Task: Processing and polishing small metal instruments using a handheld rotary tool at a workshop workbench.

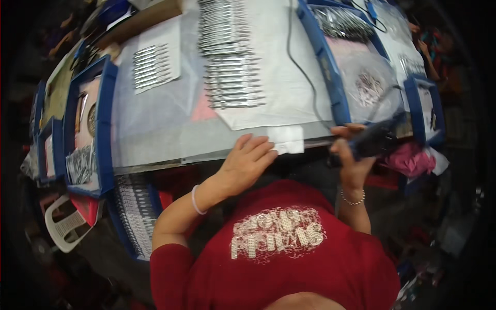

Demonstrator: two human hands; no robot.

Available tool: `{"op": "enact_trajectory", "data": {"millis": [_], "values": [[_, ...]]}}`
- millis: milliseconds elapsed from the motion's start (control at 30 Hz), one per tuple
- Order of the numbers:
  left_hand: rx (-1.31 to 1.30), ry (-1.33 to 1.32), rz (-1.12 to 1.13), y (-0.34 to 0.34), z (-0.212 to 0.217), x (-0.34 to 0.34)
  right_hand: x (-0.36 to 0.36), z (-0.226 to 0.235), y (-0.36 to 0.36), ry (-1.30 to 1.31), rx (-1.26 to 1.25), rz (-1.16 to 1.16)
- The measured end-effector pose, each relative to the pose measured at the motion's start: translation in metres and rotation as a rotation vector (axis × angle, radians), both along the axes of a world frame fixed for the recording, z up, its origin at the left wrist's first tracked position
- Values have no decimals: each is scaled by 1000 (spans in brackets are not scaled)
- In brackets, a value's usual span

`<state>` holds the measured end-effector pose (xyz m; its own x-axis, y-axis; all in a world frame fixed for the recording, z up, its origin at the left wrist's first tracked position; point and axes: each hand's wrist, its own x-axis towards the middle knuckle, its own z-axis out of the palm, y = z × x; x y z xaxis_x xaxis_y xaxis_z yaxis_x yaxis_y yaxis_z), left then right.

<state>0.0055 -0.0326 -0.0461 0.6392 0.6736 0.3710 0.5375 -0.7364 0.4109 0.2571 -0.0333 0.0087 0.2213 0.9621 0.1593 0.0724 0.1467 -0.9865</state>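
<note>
My left hand (248,159) rests at the table's front edge, fingers stretched out. Its fingertips touch a small white card or pad (290,139); whether something small lies under them I cannot make out. To the right, my right hand (354,160) is wrapped round a dark handheld tool (376,138), blurred by motion, its exact kind unclear. Beyond my left hand, slim silvery metal instruments (232,77) lie side by side in a long column on white sheeting. A smaller row of similar instruments (152,67) sits on a white sheet further left.
A grey cord (305,72) crosses the table (170,139) toward the right hand. Blue trays (330,77) flank the work area, holding bagged metal parts (343,23). Another blue tray (106,129) stands left; below it is a tray of metal parts (135,212). Pink cloth (411,159) lies right.
</note>
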Motion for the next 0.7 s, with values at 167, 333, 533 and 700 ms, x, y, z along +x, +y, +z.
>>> {"op": "enact_trajectory", "data": {"millis": [167, 333, 533, 700], "values": [[-3, 48, 25, -7, -7, 14, 12, -24, -19, -31, -237, 137], [-93, 51, 107, -17, -5, 19, 13, -38, -25, -282, -269, 315], [-120, 70, 142, -21, -7, 25, 14, -46, -16, -341, -330, 336], [-131, 68, 137, -19, -6, 29, 17, -48, -11, -343, -353, 331]]}}
